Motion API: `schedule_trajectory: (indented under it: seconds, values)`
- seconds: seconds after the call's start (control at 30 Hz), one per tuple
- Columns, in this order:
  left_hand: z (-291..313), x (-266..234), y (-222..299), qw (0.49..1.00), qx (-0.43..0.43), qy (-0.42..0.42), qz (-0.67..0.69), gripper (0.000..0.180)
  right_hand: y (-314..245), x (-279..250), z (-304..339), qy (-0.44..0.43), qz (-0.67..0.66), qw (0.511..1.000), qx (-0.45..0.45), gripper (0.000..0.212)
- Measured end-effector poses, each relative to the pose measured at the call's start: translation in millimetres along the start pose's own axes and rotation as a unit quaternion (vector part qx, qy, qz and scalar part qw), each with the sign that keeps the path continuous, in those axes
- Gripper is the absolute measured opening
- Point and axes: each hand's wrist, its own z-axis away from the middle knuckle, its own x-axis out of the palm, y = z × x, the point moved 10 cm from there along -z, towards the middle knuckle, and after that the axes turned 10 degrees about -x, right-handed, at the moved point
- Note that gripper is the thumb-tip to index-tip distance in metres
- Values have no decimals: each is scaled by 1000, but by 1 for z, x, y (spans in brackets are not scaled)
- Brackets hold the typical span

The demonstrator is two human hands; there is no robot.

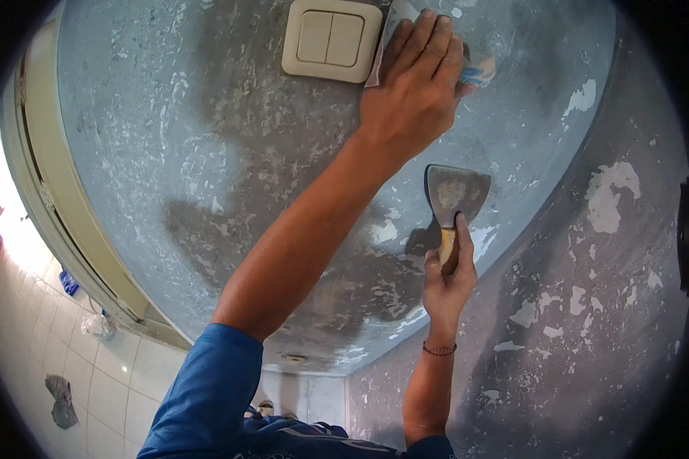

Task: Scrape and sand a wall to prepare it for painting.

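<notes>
Can see only the margins of the paper sheet (481, 71), mostly covered by the left grip (417, 83). Cannot see the whole of the scraper (458, 193), overlapped at its lower end by the right grip (449, 284). Cannot name the fixture (295, 357) below and left of the right grip, too small to tell. Cannot make out the dark shape (687, 237) far right of that grip, merging into the black rim. Cannot identify the blue item (68, 283) far to its left, or follow the shirt (207, 382) below both grips, cut off by the lower edge.
</notes>
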Motion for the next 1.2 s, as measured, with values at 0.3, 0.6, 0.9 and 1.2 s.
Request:
schedule_trajectory:
  seconds: [0.3,0.6,0.9,1.2]
  values:
    - [73,-5,12,983,-52,-175,-26,65,16,-6,8,18,24,999,25,57]
    - [-2,14,13,988,30,-152,28,52,6,-4,1,31,37,999,-25,57]
    - [79,6,35,976,61,-207,18,48,15,-18,27,54,4,999,7,55]
    - [-10,37,36,984,79,-154,34,48,15,-34,25,74,30,997,17,55]
